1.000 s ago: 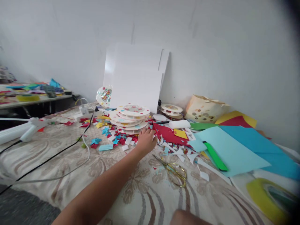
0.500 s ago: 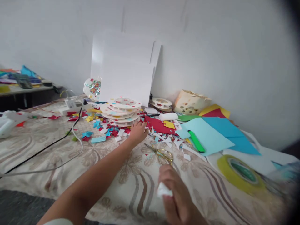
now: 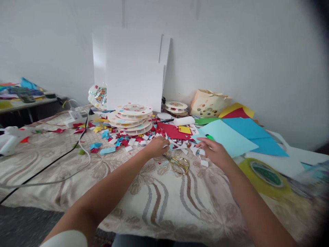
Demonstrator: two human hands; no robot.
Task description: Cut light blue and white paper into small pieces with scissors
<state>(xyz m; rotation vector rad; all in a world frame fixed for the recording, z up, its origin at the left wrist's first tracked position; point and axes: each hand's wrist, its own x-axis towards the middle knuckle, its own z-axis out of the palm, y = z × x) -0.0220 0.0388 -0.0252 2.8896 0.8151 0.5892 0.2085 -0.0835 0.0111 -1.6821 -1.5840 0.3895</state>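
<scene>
My left hand [image 3: 157, 146] reaches to the middle of the table, in front of a stack of white decorated discs [image 3: 132, 120]. Its fingers are curled together at the edge of the white paper scraps [image 3: 183, 146]; what lies between them is too small to make out. The gold-handled scissors [image 3: 180, 165] lie just in front of it, the blades partly hidden by the hand. My right hand [image 3: 214, 151] is over the right side of the scraps, fingers stretched and apart. It partly covers a green-handled cutter [image 3: 209, 137] on a light blue sheet [image 3: 231, 137].
Red, blue and yellow paper pieces [image 3: 96, 146] spread left of the stack. Cables [image 3: 77, 171] cross the left side, near a white glue gun [image 3: 12, 139]. A yellow tape roll [image 3: 266, 175] sits at right. White boards [image 3: 133, 68] lean on the wall.
My right hand has moved forward from the near edge to the scraps; the white wad it held no longer shows. My left hand has shifted slightly right and nearer, over the scissor tips.
</scene>
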